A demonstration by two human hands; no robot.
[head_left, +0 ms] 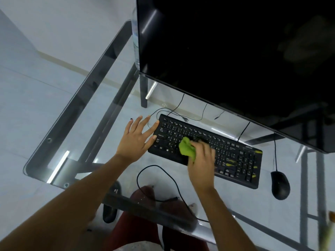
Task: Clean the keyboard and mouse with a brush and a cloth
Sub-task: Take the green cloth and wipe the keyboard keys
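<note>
Centrally on the glass desk lies the black keyboard. Right hand grips a crumpled green cloth against its keys; left hand, fingers spread, braces its left end. Black mouse sits just right.

The keyboard lies at the middle of the frame on the surface, below the monitor at upper right. The mouse sits right of the keyboard, apart. A cable loops below the keyboard.
</note>
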